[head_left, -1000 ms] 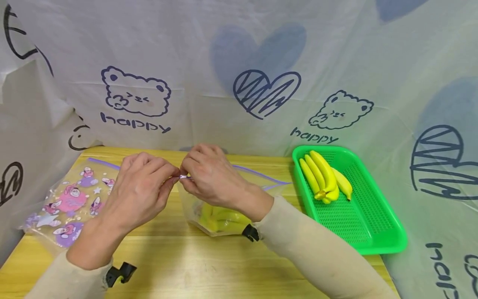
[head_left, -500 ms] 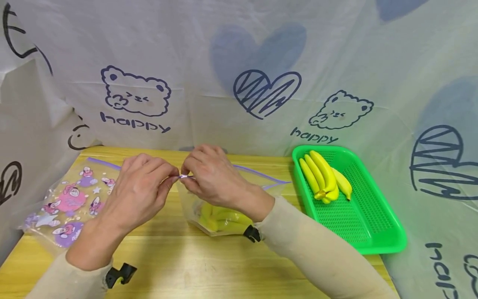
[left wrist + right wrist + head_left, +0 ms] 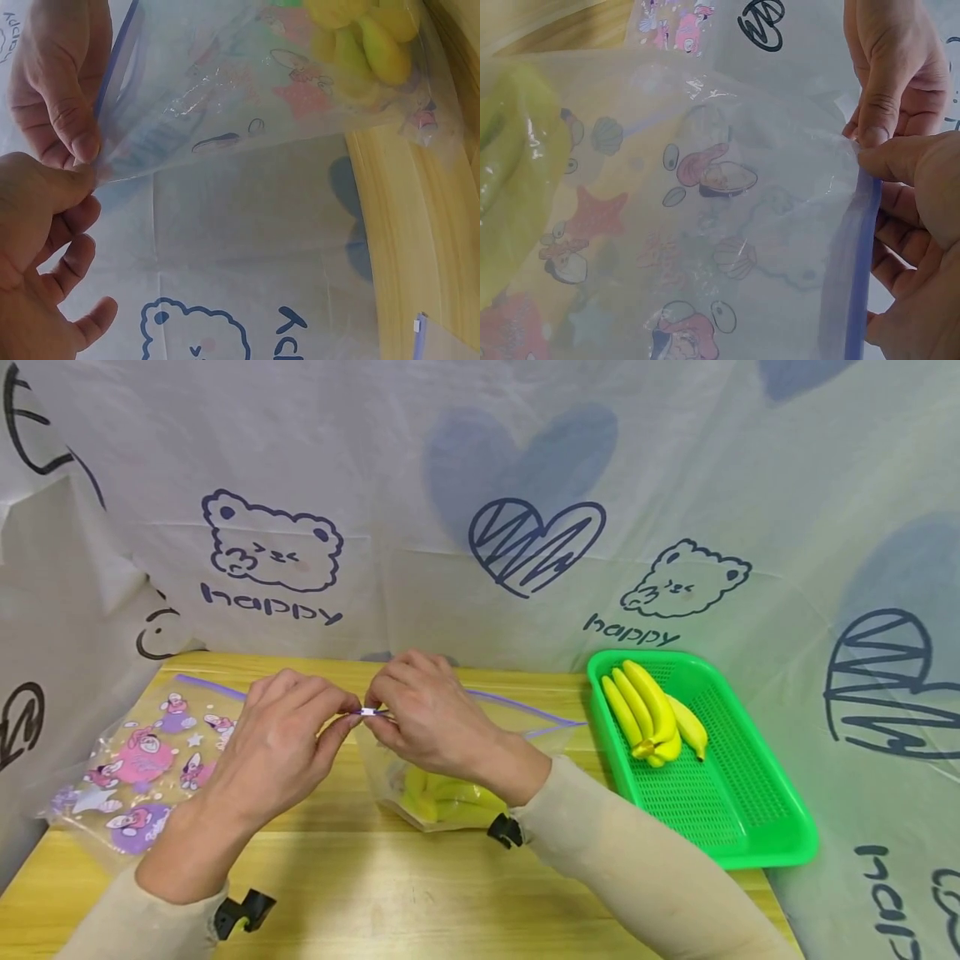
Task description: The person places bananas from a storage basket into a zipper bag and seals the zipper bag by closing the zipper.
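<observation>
Upright on the table stands a clear printed zip bag (image 3: 382,777) with bananas (image 3: 450,799) inside. Its purple zip strip (image 3: 861,281) runs along the top edge. My left hand (image 3: 288,739) pinches the strip's left corner between thumb and index finger. Just to its right, my right hand (image 3: 431,718) pinches the same strip, thumb underneath. Between the two sets of fingertips shows a small white slider (image 3: 367,712). In the left wrist view, the bananas (image 3: 364,49) hang low in the bag, away from both hands.
A second printed zip bag (image 3: 142,760) lies flat at the left, partly behind the left forearm. A green basket (image 3: 787,827) on the right holds a bunch of bananas (image 3: 652,710). Printed cloth (image 3: 420,577) hangs behind the wooden table (image 3: 390,893).
The white slider shows slightly more between the fingertips. Both hands otherwise keep their places on the bag's zip strip.
</observation>
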`<state>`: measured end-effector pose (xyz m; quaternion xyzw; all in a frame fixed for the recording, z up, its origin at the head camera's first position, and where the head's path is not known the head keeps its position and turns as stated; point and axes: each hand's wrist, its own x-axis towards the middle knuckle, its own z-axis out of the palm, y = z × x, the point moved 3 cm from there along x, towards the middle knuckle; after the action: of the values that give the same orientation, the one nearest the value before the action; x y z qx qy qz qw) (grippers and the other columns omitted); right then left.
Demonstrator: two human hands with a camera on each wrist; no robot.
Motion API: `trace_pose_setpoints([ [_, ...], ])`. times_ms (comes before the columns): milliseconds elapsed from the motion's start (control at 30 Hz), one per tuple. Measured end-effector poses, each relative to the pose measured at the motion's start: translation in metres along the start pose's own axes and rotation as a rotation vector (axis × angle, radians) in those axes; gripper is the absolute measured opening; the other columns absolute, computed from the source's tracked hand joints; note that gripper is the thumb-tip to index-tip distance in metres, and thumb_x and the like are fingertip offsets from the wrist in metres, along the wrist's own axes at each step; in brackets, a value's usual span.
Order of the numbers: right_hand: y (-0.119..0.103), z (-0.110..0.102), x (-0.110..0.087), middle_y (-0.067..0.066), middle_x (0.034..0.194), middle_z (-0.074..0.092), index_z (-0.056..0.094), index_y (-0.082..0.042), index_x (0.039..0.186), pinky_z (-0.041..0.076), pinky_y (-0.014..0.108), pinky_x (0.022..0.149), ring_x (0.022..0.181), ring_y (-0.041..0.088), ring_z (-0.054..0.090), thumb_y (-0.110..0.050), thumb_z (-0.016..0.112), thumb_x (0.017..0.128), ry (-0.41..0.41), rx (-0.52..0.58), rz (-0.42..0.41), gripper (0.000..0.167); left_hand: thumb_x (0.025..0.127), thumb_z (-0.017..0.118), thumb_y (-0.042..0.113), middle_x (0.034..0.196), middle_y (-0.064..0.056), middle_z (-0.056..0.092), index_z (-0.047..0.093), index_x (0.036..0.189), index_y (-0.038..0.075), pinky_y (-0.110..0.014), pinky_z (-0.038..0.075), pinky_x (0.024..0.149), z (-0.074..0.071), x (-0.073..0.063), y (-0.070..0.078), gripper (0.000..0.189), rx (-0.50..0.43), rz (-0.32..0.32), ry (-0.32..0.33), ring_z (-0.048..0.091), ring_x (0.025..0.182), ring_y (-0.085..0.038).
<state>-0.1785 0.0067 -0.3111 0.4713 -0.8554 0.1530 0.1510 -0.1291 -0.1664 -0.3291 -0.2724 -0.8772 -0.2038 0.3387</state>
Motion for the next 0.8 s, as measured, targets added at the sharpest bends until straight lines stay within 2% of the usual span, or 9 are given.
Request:
trace_pose_setpoints([
  [233, 0.0004, 0.0002, 0.001, -0.001, 0.106, 0.072, 0.073, -0.013, 0.103, 0.048, 0.048, 0.101, 0.114, 0.023, 0.06, -0.026, 0.07, 0.102, -0.015, 0.016, 0.007, 0.014, 0.09, 0.081, 0.006, 0.091, -0.003, 0.076, 0.075, 0.094, 0.009, -0.048, 0.042, 0.078, -0.0009, 0.0018, -0.0004, 0.007, -0.006, 0.021, 0.015, 0.061, 0.088, -0.028],
  [567, -0.0017, 0.0003, 0.0029, -0.001, 0.107, 0.071, 0.073, -0.013, 0.105, 0.044, 0.052, 0.11, 0.117, 0.024, 0.06, -0.027, 0.07, 0.103, -0.042, 0.008, 0.0, 0.015, 0.088, 0.082, 0.007, 0.089, -0.002, 0.077, 0.075, 0.092, 0.01, -0.048, 0.042, 0.077, -0.0021, 0.0008, -0.0027, 0.009, -0.017, 0.026, 0.035, 0.062, 0.088, -0.028],
  [800, -0.0015, -0.0004, 0.0023, 0.0, 0.108, 0.072, 0.073, -0.012, 0.105, 0.043, 0.053, 0.112, 0.12, 0.025, 0.06, -0.027, 0.07, 0.103, -0.056, 0.007, 0.002, 0.016, 0.088, 0.082, 0.007, 0.089, -0.002, 0.076, 0.075, 0.092, 0.011, -0.048, 0.042, 0.079, -0.0019, 0.0009, -0.0032, 0.008, -0.011, 0.013, 0.018, 0.062, 0.088, -0.028],
])
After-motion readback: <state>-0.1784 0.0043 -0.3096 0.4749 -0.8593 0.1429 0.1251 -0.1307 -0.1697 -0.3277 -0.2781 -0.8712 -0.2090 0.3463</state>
